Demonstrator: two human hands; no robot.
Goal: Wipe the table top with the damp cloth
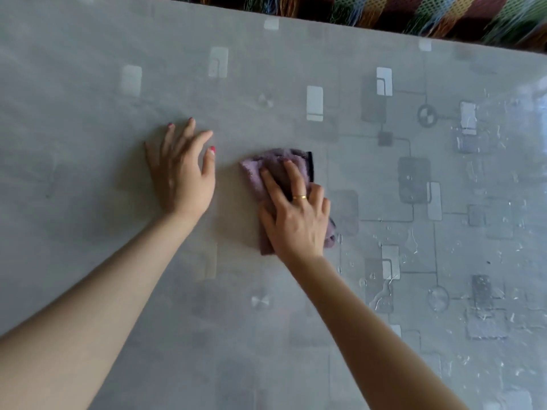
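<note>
Across the whole view, one grey patterned table top (88, 69), wet at its right side. Two hands: left hand (180, 176) laid flat, open, empty; right hand (296, 214) spread, pressed on one crumpled lilac cloth (266, 164), mid-table.

The right hand (296, 214) lay flat on the purple cloth (275, 167), palm down, fingers spread, pressing it onto the grey patterned table top (88, 84). A gold ring (299, 197) showed on one finger. Just left of the cloth, the left hand (180, 170) rested flat and empty on the surface, apart from it. Right of the cloth, the surface glistened with streaks and droplets. Beyond the cloth, past the table's far edge, hung a striped, fringed fabric (414, 13).
</note>
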